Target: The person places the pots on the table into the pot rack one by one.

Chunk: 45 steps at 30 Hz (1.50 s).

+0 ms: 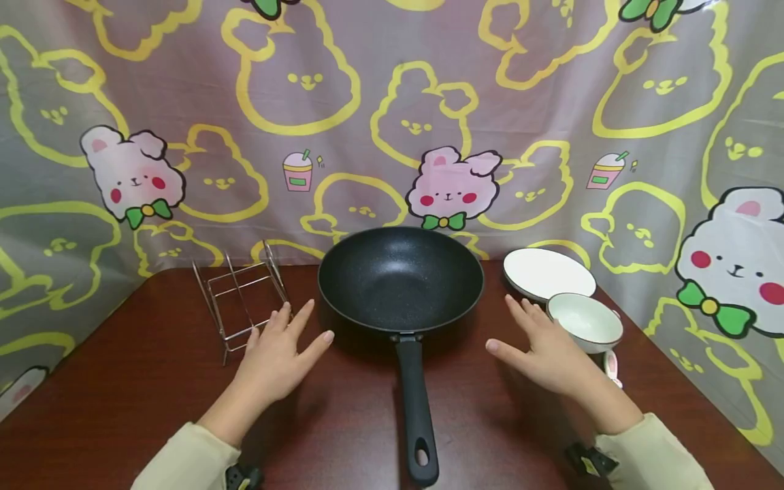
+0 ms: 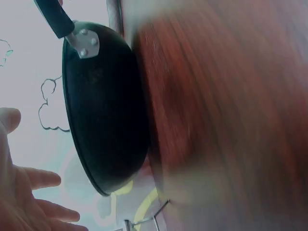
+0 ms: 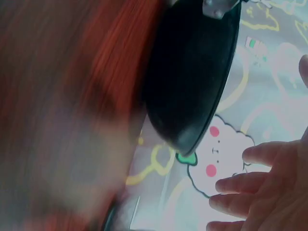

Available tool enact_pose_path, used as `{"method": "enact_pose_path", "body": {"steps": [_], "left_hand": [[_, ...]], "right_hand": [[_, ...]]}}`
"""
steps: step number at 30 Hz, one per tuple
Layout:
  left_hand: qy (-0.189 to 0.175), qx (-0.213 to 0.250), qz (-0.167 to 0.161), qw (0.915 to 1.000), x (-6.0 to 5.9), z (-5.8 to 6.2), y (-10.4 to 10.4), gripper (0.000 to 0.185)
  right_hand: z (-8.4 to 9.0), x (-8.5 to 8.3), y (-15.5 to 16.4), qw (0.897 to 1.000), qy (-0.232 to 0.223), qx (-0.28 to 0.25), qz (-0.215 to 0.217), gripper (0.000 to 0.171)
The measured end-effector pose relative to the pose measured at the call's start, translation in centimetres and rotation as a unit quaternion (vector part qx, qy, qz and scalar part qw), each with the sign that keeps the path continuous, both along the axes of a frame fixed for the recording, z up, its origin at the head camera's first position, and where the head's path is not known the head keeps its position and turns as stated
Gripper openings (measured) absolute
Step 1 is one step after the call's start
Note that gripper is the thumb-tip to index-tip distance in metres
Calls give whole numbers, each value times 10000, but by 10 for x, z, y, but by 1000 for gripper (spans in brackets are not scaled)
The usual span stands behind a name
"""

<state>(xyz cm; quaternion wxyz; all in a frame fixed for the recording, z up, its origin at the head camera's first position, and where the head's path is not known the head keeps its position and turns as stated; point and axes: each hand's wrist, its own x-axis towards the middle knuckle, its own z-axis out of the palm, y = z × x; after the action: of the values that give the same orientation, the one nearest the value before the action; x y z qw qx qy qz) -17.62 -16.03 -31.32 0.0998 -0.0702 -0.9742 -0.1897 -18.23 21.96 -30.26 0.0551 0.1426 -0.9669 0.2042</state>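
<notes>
A black wok [image 1: 401,286] stands on the table at the middle of the head view, its long handle [image 1: 418,408] pointing toward me. To its left my left hand [image 1: 275,354] is held with fingers spread, nearest a wire rack [image 1: 245,299], and holds nothing. On the other side my right hand [image 1: 545,347] also has its fingers extended and grips nothing. It is near a white bowl [image 1: 584,320]. In the left wrist view the wok's dark side [image 2: 103,110] shows beyond the fingers; the right wrist view shows its side [image 3: 187,72] too.
A white plate [image 1: 548,272] lies behind the bowl at the right. Part of a pink-and-white object [image 1: 611,367] shows beside the bowl. The dark red wooden table [image 1: 343,422] meets a patterned curtain [image 1: 355,88] at its back and sides.
</notes>
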Motion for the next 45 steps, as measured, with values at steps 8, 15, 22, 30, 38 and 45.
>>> {"method": "enact_pose_path", "body": {"steps": [8,15,22,30,38,45], "left_hand": [[-38,1029,-462,9936,-2,-7,13,61],[-19,1692,-693,9831,-4,-12,28,51],[-25,2182,-789,9727,-4,-15,43,40],[197,2644,-842,9605,-1,-17,56,28],[67,2753,-978,9563,-1,-24,73,15],[-222,2897,-1301,9480,-4,-27,86,22]], "right_hand": [[-4,8,-11,9973,-54,-612,407,76],[-11,12,-22,9927,-206,-1077,505,65],[-17,14,-32,9777,-764,-1827,694,54],[-26,16,-45,9480,-1354,-2694,1021,48],[-35,21,-61,8961,-2068,-3629,1499,51],[-40,25,-74,8402,-2728,-4256,1962,55]]}}
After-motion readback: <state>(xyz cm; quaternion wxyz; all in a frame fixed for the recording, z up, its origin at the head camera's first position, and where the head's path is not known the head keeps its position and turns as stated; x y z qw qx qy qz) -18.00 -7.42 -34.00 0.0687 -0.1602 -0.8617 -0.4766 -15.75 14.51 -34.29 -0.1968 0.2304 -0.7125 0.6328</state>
